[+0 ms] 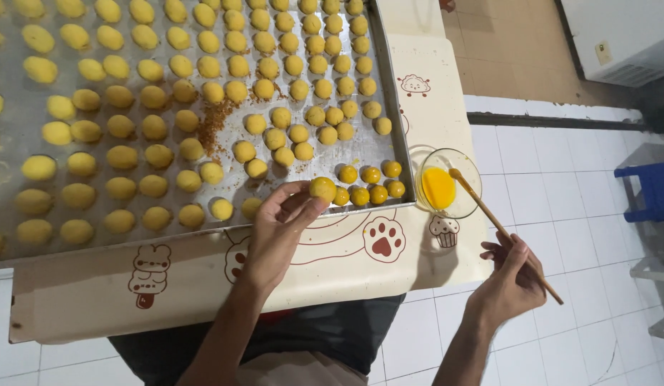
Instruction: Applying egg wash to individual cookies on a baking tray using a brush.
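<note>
My left hand (pixel 278 225) pinches a small round yellow dough ball (pixel 322 188) between thumb and fingertips, just above the near edge of a large metal baking tray (pixel 17 136). The tray holds several rows of pale yellow dough balls (pixel 153 129); a few glossy orange-glazed balls (pixel 371 184) sit at its near right corner. My right hand (pixel 514 275) grips a thin wooden brush (pixel 500 229) by its handle. The brush tip rests in a small glass bowl (pixel 466 207) of orange egg yolk (pixel 438 187), right of the tray.
Tray and bowl sit on a low table covered by a cream cloth (pixel 203 279) with cartoon prints. Brown crumbs (pixel 216 121) lie mid-tray. White tiled floor (pixel 560 214) spreads to the right, with a blue stool (pixel 650 189) and a white appliance (pixel 625 36) beyond.
</note>
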